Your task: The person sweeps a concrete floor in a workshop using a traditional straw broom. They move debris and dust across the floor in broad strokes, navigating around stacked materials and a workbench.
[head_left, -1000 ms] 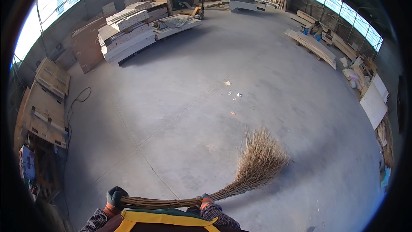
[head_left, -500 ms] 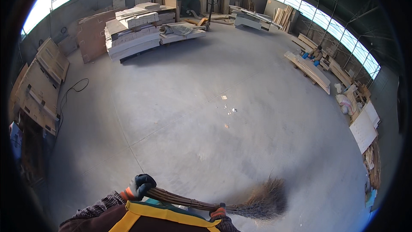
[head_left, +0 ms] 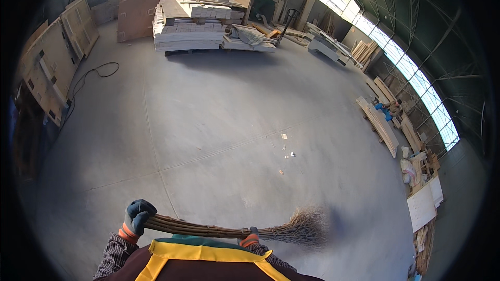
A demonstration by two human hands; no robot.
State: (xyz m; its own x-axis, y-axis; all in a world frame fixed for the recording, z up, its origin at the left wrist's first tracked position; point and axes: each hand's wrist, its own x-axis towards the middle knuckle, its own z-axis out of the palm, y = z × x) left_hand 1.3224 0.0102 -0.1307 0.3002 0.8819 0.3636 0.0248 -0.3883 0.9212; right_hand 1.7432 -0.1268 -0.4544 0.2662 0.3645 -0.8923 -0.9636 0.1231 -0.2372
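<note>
Head view: left hand (head_left: 139,215) and right hand (head_left: 251,235) curl gloved fingers round the twig broom (head_left: 213,230), crosswise over the floor (head_left: 208,109); scraps (head_left: 284,136) (small, pale) lie ungathered ahead, so sweeping looks unfinished.

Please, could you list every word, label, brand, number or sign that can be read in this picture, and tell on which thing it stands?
There is no text that can be read.
Broom: no lettering shows.
Brown board: pale marks, too small to tell whether they are writing.
White panel: too small and blurred to tell.
</note>
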